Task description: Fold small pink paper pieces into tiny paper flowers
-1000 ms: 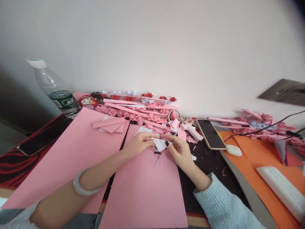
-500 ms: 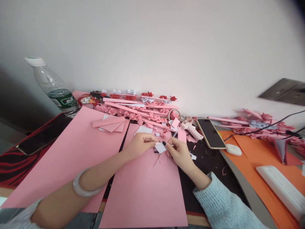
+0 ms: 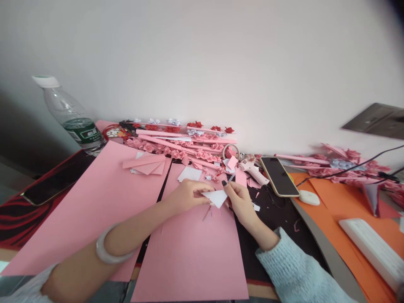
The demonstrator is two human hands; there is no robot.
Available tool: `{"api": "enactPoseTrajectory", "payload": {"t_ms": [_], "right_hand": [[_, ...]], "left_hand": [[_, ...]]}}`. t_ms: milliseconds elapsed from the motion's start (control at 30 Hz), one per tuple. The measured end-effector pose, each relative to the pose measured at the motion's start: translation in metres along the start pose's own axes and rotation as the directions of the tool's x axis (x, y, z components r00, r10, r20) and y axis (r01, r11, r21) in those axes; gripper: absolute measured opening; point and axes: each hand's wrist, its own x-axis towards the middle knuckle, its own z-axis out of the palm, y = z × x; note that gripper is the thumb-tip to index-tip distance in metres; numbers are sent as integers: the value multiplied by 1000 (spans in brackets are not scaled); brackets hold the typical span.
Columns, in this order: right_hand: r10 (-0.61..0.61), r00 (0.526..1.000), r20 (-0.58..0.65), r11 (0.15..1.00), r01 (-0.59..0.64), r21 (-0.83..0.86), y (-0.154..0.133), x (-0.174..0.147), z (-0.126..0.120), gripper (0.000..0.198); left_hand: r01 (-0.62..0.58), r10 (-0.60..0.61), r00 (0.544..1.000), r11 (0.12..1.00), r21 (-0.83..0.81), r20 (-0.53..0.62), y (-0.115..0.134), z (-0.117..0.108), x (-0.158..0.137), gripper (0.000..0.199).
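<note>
A small white paper piece (image 3: 217, 198), folded into a triangle with its point downward, is held above the pink sheet (image 3: 192, 256). My left hand (image 3: 188, 195) pinches its left corner between thumb and fingers. At its right side my right hand (image 3: 240, 203) holds the paper too, the dark-nailed thumb raised near the upper edge and the fingers partly hidden behind. Beyond my left hand lies another white paper piece (image 3: 189, 174). A thin scrap strip (image 3: 207, 213) rests on the pink sheet below the triangle.
Behind the hands lie pink paper rods and paper flowers (image 3: 176, 147), a tape roll (image 3: 231, 152), a glue gun (image 3: 254, 171) and a phone (image 3: 279, 176). A water bottle (image 3: 72, 115) stands at left. A white earphone case (image 3: 309, 197) and orange sheets (image 3: 334, 210) are at right.
The white paper has gone from a small four-sided shape to a wider triangle pointing down. My right thumb has lifted from its face to the upper right edge.
</note>
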Motion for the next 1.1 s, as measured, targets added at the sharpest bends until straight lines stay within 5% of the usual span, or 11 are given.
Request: {"api": "enactPoseTrajectory", "payload": {"t_ms": [167, 300, 533, 667, 900, 1000, 1100], "right_hand": [[-33, 998, 56, 986, 23, 166, 0, 1, 1, 30], [-37, 998, 58, 993, 31, 110, -1, 2, 2, 23], [-127, 991, -42, 992, 126, -26, -5, -3, 3, 22], [-270, 959, -80, 928, 237, -287, -6, -8, 3, 26], [-534, 834, 137, 638, 504, -583, -4, -7, 0, 46], [-522, 843, 131, 636, 487, -599, -4, -7, 0, 45], [-456, 890, 25, 723, 387, -572, -4, -8, 2, 35]], "left_hand": [[14, -1, 994, 993, 116, -109, -3, 0, 0, 19], [86, -74, 981, 995, 54, -181, -5, 2, 1, 24], [243, -231, 969, 843, -480, 85, -6, 8, 2, 25], [325, -283, 945, 758, -566, 164, -7, 10, 0, 23], [310, -243, 950, 700, -643, 194, -6, 12, -1, 27], [314, -238, 949, 687, -656, 205, -7, 13, -1, 28], [333, -234, 943, 681, -653, 237, -7, 13, -1, 27]]}}
